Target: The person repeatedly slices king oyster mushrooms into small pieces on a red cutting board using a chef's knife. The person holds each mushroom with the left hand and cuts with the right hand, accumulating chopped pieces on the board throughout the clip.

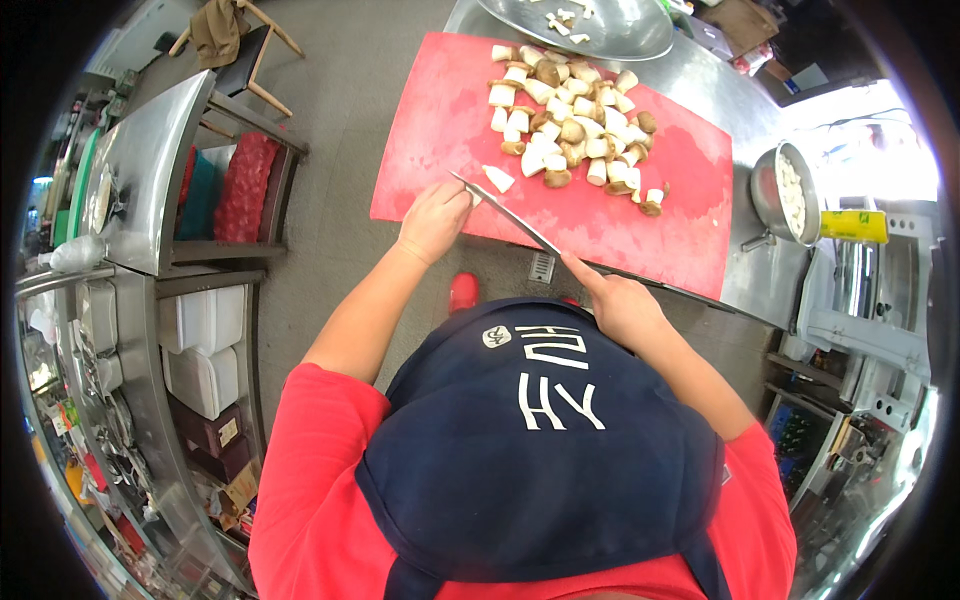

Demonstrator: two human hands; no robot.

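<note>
On the red cutting board [435,112], my left hand [439,217] presses a small pale mushroom piece [474,196], mostly covered by the fingers and blade. My right hand [626,307] grips a kitchen knife [514,217], its index finger stretched along the blade's spine. The blade points up and left, its tip beside my left fingers. A white cut piece [499,178] lies just past the blade. Farther up the board is a heap of king oyster mushroom chunks [574,112] with brown caps and white stems.
Beyond the board, a large metal bowl [622,34] holds several mushroom pieces. A metal pot [765,187] with white pieces stands right on the steel worktable [697,97], by a yellow item [853,226]. Left are steel shelving [142,187], a red mesh sack [247,187] and a chair [259,64].
</note>
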